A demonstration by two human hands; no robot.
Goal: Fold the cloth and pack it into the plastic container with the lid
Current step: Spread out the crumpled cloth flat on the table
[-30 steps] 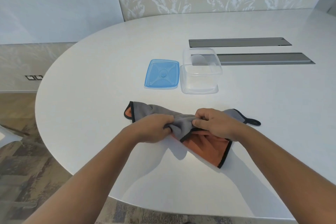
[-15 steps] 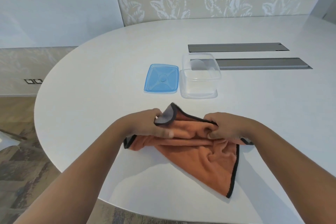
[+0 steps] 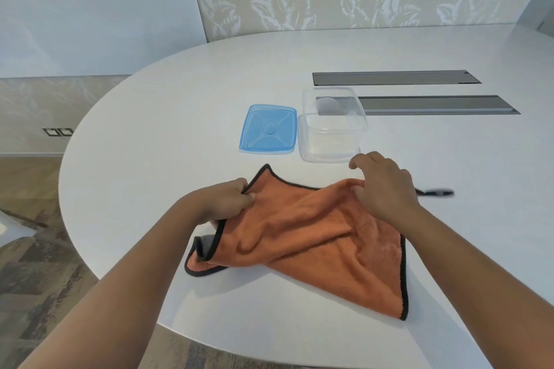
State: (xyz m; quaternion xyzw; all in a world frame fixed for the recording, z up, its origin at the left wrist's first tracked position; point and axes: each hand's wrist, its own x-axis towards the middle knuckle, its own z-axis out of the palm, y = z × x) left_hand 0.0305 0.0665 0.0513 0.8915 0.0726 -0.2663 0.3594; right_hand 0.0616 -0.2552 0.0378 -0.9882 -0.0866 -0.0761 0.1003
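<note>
Table [image 3: 150, 129]: white, bears everything.
Cloth [image 3: 305, 237]: orange, rumpled, near edge; could fold crooked.
Container [image 3: 332, 141]: clear, uncovered, behind cloth.
Lid [image 3: 267, 129]: blue, beside container.
Left hand [image 3: 226, 201]: pinches cloth's hem.
Right hand [image 3: 382, 186]: fingers loose, resting on cloth.

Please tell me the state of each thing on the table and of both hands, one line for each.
Orange cloth with black edging: spread out, rumpled, not folded.
Clear plastic container: open, empty.
Blue plastic lid: off, flat beside the container.
Left hand: pinches the cloth's edge.
Right hand: fingers relaxed, resting on the cloth.
</note>
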